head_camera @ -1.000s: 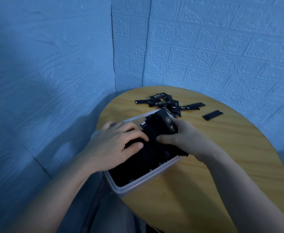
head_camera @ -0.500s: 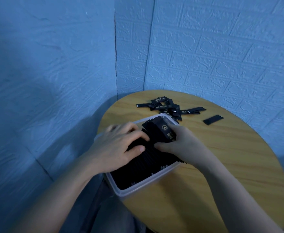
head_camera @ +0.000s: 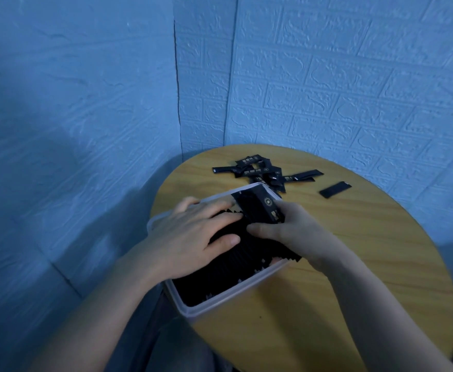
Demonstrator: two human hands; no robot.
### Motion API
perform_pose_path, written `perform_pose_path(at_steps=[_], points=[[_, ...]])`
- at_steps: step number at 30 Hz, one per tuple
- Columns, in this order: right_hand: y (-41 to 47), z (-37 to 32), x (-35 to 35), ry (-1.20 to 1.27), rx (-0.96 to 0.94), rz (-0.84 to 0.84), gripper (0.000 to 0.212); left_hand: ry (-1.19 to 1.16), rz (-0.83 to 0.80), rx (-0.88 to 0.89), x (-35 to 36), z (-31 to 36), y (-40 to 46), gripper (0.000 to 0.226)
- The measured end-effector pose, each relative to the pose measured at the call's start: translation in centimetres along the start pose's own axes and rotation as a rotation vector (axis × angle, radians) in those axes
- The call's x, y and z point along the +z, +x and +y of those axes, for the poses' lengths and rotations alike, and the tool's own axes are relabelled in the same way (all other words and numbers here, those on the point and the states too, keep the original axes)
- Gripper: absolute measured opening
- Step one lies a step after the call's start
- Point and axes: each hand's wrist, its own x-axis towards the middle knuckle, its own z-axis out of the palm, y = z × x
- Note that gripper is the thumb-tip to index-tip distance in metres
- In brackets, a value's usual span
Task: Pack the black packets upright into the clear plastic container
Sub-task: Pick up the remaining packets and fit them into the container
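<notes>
Head view, dim blue light. Round wooden counter (head_camera: 354, 251) fills the lower right of the frame, set into a corner of blue brick-embossed wall panels (head_camera: 354, 76).

Clear plastic container (head_camera: 220, 304) sits at the left edge of the counter, centre of frame, overhanging the edge toward the viewer. It is packed with black packets (head_camera: 236, 267) standing on edge in dense rows; their serrated tops show along the right wall.

Left hand (head_camera: 193, 237) lies flat on top of the packed rows in the left half of the container, fingers straight and spread, pointing right, pressing down on the packet tops. It holds nothing.

Right hand (head_camera: 292, 229) is at the far right of the container, fingers curled around a bundle of packets (head_camera: 260, 210), thumb on the near side. The bundle stands tilted at the far end of the container, printed faces toward the camera, a round gold mark visible on one. The bundle's lower end is among the rows; how deep, cannot tell.

Loose packets (head_camera: 263, 173) lie in a scattered, overlapping pile on the counter just beyond the container's far corner. One single packet (head_camera: 335, 189) lies flat, apart, to the right of that pile.
</notes>
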Motion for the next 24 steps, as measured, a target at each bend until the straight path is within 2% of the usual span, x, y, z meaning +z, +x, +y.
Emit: perform_pose_path(at_steps=[4,8,17,24], points=[[-0.18,0.17,-0.17,0.072,0.009,-0.026,0.012,-0.099,0.045,0.056,0.5,-0.79,0.04,0.068],[-0.33,0.2,-0.17,0.058,0.001,-0.04,0.013,-0.127,0.014,0.071,0.64,-0.93,0.17,0.058],[-0.28,0.41,-0.19,0.012,-0.006,-0.003,0.018,-0.117,0.0,0.064,0.8,-1.05,0.24,0.062],[-0.05,0.58,-0.14,-0.046,-0.038,0.049,0.013,-0.112,0.016,0.054,0.9,-1.15,0.41,0.064]])
